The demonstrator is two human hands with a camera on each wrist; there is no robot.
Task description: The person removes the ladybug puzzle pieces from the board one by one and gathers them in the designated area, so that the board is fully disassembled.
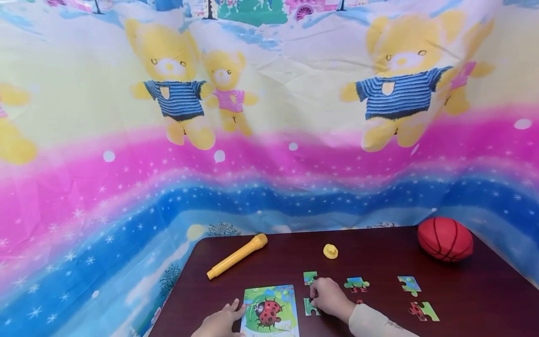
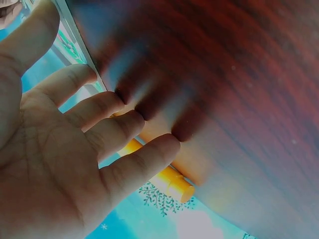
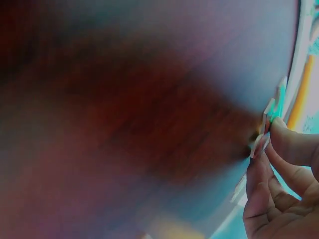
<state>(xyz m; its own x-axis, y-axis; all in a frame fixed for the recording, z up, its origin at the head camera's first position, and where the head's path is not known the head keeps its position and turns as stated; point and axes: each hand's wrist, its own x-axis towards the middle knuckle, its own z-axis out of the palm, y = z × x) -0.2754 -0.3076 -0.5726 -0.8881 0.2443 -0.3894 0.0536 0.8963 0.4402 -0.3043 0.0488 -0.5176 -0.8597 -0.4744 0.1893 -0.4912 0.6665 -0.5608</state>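
Note:
My left hand (image 1: 221,320) lies at the left edge of a ladybug jigsaw board (image 1: 269,292), fingers extended. In the left wrist view its fingertips (image 2: 167,144) rest on the tabletop, with the thumb near the board's edge. To the right of the board, my right hand (image 1: 330,296) pinches a small puzzle piece (image 1: 310,307) with thumb and fingers, low over the table. The right wrist view shows thin puzzle pieces (image 3: 266,119) edge-on at the fingertips. Just beyond that hand is another green-and-blue puzzle piece (image 1: 310,277).
More puzzle pieces (image 1: 357,283) lie right of my right hand, with a blue-green piece (image 1: 409,285) and a red-green piece (image 1: 424,311) farther right. A yellow toy microphone (image 1: 237,256), a small yellow duck (image 1: 331,251) and a red ball (image 1: 445,239) sit toward the back, before a printed curtain (image 1: 290,117).

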